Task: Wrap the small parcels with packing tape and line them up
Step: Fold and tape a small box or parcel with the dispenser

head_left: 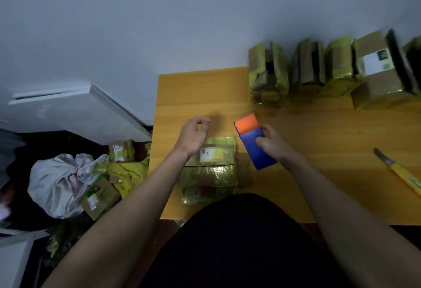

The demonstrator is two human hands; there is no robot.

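Observation:
A brown parcel (216, 162) wrapped in yellow-green tape, with a white label on top, lies on the wooden table (319, 173) right in front of me. My left hand (193, 135) hovers just above its far left corner, thumb and fingertips pinched together; whether a strip of tape is between them I cannot tell. My right hand (271, 144) grips a blue tape dispenser (256, 148) with an orange end, held to the right of the parcel. Several wrapped parcels (330, 71) stand in a row against the wall at the back right.
A yellow-handled knife (401, 171) lies on the table at the far right. On the floor to the left are a white sack (59, 183), yellow bags and some loose parcels (120, 151). A white board leans at the wall to the left.

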